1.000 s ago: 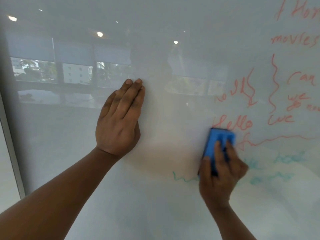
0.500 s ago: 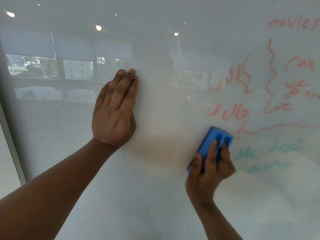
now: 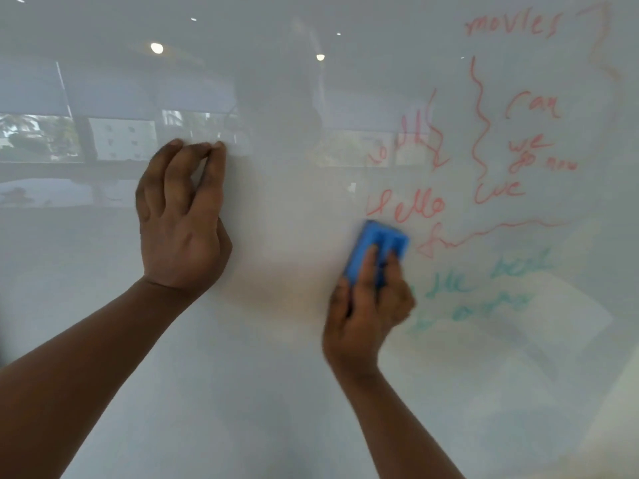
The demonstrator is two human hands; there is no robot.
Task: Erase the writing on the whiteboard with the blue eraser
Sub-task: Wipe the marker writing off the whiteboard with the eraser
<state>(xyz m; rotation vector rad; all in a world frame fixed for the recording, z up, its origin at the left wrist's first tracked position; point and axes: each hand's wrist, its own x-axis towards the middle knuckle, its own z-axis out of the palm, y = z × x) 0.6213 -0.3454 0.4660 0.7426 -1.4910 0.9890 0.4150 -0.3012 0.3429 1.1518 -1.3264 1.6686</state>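
Head view: we are looking at a whiteboard (image 3: 276, 392) filling the whole frame, with two bare hands on it. The right hand (image 3: 368, 307) is clamping the eraser (image 3: 375, 248), one blue block. The eraser is sticking out above the hand, up and slightly right; its lower half is lying under the fingers (image 3: 370, 262), which are running up its back, and the thumb is pressing on its left edge. The eraser's face is lying flat against the board. This hand is blurred, so we are not reading finer detail of the grip.

The left hand (image 3: 181, 219) is holding nothing; it is resting on the board well to the left of the eraser, fingers bent with their tips touching the surface, a gap showing beneath the knuckles.

Around the eraser: the red word "hello" (image 3: 408, 207) is sitting just above its top edge, apart from it. A red squiggly line (image 3: 498, 229) is starting just to its right and running rightward. Green writing (image 3: 484, 288), smeared and partly illegible, is lying to the right of the right hand and below the line. Further up and right we are reading the red words "movies" (image 3: 511, 24), "can" (image 3: 532, 103), "we go now" (image 3: 536, 153), plus one tall wavy vertical stroke (image 3: 480, 122).

The board left of the eraser and beneath both forearms is bare of marks. Nothing is standing between the eraser and the writing. Ceiling lights (image 3: 156, 48) and windows (image 3: 117, 138) are reflecting in the upper left of the board.
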